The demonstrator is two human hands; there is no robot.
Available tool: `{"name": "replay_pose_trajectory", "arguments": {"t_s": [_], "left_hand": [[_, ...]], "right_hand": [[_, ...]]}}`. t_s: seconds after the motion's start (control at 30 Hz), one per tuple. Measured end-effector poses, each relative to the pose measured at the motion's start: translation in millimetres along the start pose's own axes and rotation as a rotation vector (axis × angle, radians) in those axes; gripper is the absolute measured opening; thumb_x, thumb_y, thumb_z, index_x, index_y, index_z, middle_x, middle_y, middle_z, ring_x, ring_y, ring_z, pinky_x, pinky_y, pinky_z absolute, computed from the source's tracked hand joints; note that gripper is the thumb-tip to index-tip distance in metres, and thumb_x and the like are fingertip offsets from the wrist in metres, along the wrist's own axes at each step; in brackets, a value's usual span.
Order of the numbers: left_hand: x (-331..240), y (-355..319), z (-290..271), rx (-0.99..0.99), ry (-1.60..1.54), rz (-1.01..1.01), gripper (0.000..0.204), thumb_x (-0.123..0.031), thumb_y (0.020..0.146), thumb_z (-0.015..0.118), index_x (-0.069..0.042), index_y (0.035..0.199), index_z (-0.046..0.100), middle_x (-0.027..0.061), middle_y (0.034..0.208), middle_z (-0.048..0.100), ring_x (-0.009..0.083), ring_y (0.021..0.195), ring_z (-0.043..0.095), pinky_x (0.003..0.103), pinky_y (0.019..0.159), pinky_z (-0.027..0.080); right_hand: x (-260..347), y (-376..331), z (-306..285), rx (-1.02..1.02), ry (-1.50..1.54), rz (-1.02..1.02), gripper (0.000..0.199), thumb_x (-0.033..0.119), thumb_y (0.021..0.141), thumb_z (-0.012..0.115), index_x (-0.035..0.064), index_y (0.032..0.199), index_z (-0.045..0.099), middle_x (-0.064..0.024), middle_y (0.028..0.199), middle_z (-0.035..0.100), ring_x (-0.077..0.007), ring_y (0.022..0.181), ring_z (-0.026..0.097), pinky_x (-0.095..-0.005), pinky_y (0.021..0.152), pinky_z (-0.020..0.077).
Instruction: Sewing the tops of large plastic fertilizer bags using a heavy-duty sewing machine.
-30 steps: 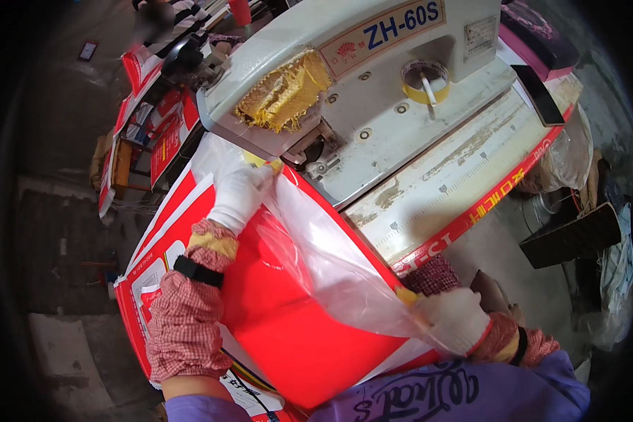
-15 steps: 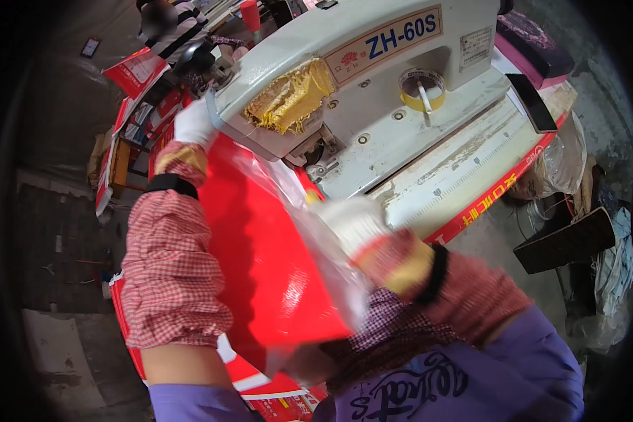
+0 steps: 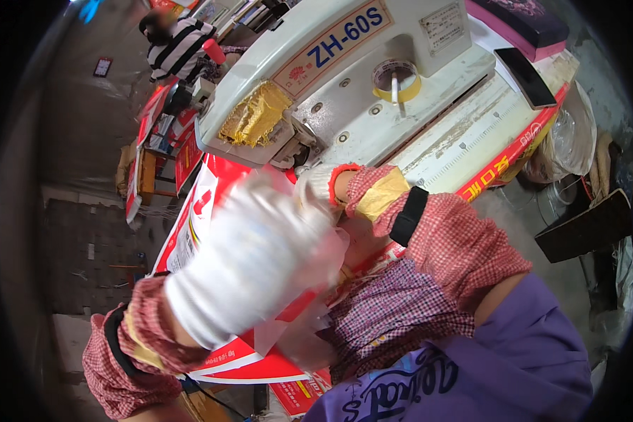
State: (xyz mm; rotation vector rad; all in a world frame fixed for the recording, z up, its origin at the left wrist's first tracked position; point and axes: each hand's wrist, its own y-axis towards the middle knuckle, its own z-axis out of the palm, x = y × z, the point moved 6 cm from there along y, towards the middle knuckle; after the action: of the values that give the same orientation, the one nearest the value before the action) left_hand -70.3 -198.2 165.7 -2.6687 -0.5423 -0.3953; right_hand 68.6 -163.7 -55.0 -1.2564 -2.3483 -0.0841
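A pale grey sewing machine [image 3: 373, 77] stands in front of me, its head at the left end. My left hand [image 3: 253, 246], in a white knitted glove, is large and smeared by motion below that head; its fingers cannot be made out. Just right of it, close to the machine's needle area, my right hand [image 3: 316, 186] wears a white glove with a red cuff. Its fingers look curled in, and what they hold is hidden. Beneath my hands hang red and white printed bags [image 3: 204, 193]. Thin translucent plastic film [image 3: 313, 337] hangs below my left hand.
A roll of yellow tape [image 3: 409, 90] with a white stick through it rests on the machine base. A black phone [image 3: 525, 77] lies at the table's right, near a dark box [image 3: 531, 24]. Another person [image 3: 179, 46] in a striped top is at the far left.
My left hand has come away from the left side of the machine head, toward me and rightward. My right hand has moved up and left. The glossy red sheet between my arms has gone from view.
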Motion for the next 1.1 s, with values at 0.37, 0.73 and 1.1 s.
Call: {"name": "replay_pose_trajectory", "arguments": {"t_s": [0.37,0.73,1.1], "left_hand": [[8,-60,55,1.055,-0.414,-0.077,0.03,-0.033,0.082,0.058,-0.005,0.089,0.064,0.0114,0.075,0.062,0.0206,0.069,0.062,0.031,0.061,0.049],[-164,-69,69,0.889,-0.259,0.569,0.014,-0.015,0.06,0.064,-0.008,0.072,0.063,0.0094,0.064,0.06,0.0265,0.06,0.061,0.037,0.048,0.046],[-107,-29,58,0.927,-0.129,0.393,0.014,-0.018,0.072,0.059,-0.006,0.073,0.066,0.0105,0.062,0.061,0.0279,0.059,0.062,0.037,0.049,0.048]], "right_hand": [[10,6,14,-0.298,-0.15,-0.149,0.018,0.022,0.068,0.057,0.0082,0.068,0.068,-0.0131,0.066,0.062,-0.0297,0.061,0.062,-0.0388,0.056,0.0491],[101,-103,-15,-0.146,0.11,0.171,0.033,0.017,0.081,0.048,0.0004,0.109,0.056,-0.0151,0.098,0.059,-0.026,0.081,0.06,-0.036,0.064,0.0511],[63,-72,40,-0.424,-0.372,0.319,0.014,0.011,0.079,0.048,0.0041,0.086,0.058,-0.0094,0.076,0.058,-0.0154,0.067,0.059,-0.0326,0.052,0.0469]]}}
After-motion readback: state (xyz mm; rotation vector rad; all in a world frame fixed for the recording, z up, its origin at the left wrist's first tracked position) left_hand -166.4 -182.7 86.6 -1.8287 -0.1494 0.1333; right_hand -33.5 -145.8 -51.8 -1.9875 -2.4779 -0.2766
